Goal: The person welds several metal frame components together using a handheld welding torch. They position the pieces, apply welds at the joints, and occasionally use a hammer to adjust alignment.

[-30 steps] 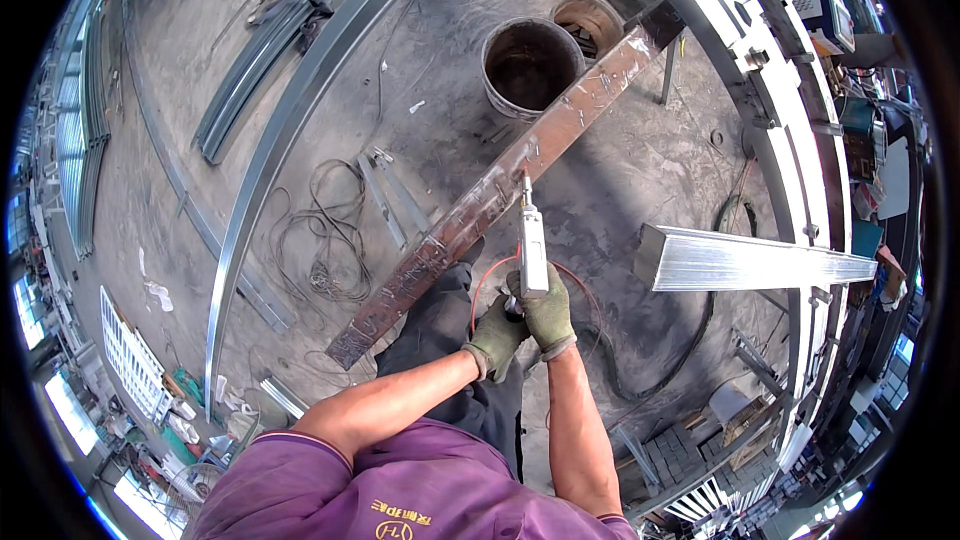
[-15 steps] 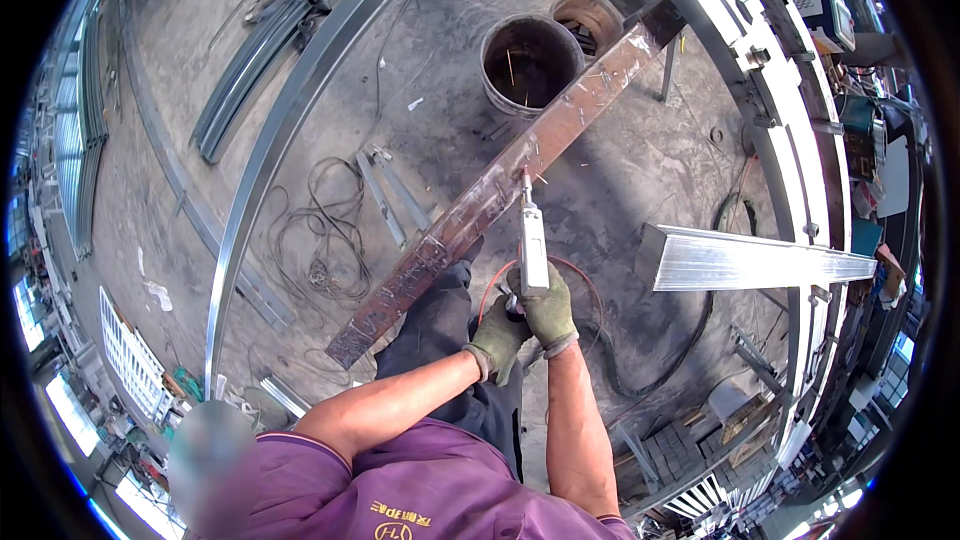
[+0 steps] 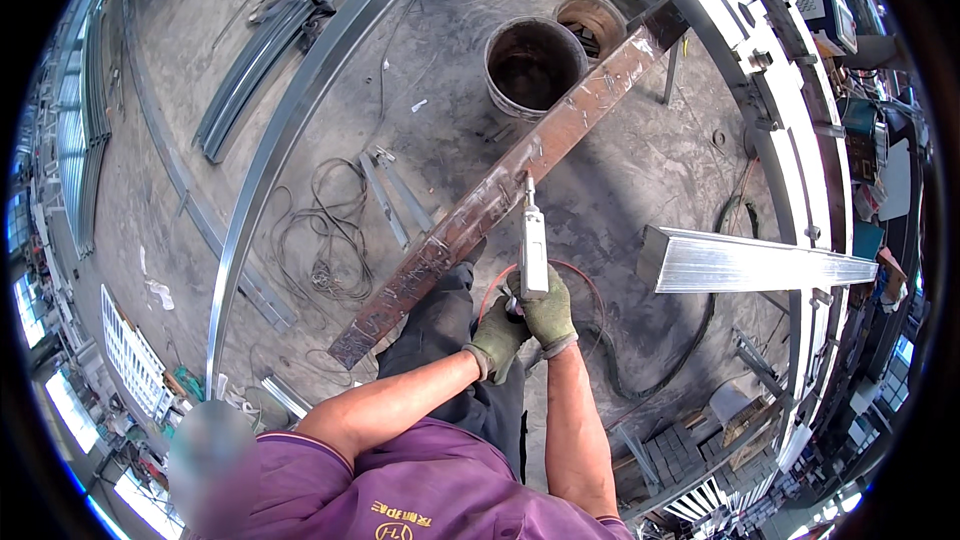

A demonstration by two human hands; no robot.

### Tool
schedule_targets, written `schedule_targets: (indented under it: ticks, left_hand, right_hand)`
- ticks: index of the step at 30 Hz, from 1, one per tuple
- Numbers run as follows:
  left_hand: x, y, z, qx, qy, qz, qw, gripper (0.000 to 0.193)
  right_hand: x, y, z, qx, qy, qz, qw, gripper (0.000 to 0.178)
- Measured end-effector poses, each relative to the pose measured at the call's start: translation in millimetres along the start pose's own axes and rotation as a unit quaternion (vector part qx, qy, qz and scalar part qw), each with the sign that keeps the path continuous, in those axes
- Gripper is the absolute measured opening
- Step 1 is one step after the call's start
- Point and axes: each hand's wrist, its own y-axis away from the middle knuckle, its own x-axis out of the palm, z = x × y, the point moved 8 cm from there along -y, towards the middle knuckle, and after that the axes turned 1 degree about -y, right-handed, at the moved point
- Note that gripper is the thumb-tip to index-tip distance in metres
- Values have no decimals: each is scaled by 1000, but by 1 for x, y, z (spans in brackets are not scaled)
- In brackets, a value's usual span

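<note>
Both my hands, in green work gloves, are closed on a white, boxy welding gun with a narrow metal nozzle. My right hand wraps round its rear part. Just left of it and a little lower, my left hand grips near the gun's base; the fingers are partly hidden. The nozzle points away from me, its tip at the near edge of a rusty brown steel beam. Pale marks and short raised bits cover the beam, which runs diagonally from lower left to upper right.
Behind the beam stand a dark bucket and a second round container. A silvery metal profile juts in from the right. A long curved metal bar arcs along the left. Coiled cable and a red hose lie around.
Thin orange spark streaks at the nozzle and over the bucket have gone. The view has shifted very slightly; my hands and the welding gun keep the same pose.
</note>
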Motion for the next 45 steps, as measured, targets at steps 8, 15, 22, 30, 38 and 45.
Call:
schedule_targets:
  ticks: [8, 15, 22, 30, 38, 45]
  left_hand:
    - [22, -9, 67, 41, 181, 46, 982, 39]
    - [42, 30, -15, 170, 388, 170, 890, 55]
    - [124, 85, -149, 155, 187, 274, 931, 22]
    - [283, 137, -257, 158, 230, 303, 911, 14]
    - [425, 164, -300, 257, 190, 307, 896, 16]
    - [520, 150, -348, 193, 259, 345, 881, 17]
  right_hand:
    - [-12, 22, 23, -9, -3, -22, 1000, 41]
    - [-71, 104, 104, -153, 62, -75, 983, 65]
    - [-190, 201, 105, -242, -57, -316, 916, 61]
    - [-311, 274, -38, -160, -52, -344, 924, 60]
    - [-434, 337, -148, -11, -25, -366, 930, 56]
    - [-535, 347, -209, 18, -31, -446, 894, 44]
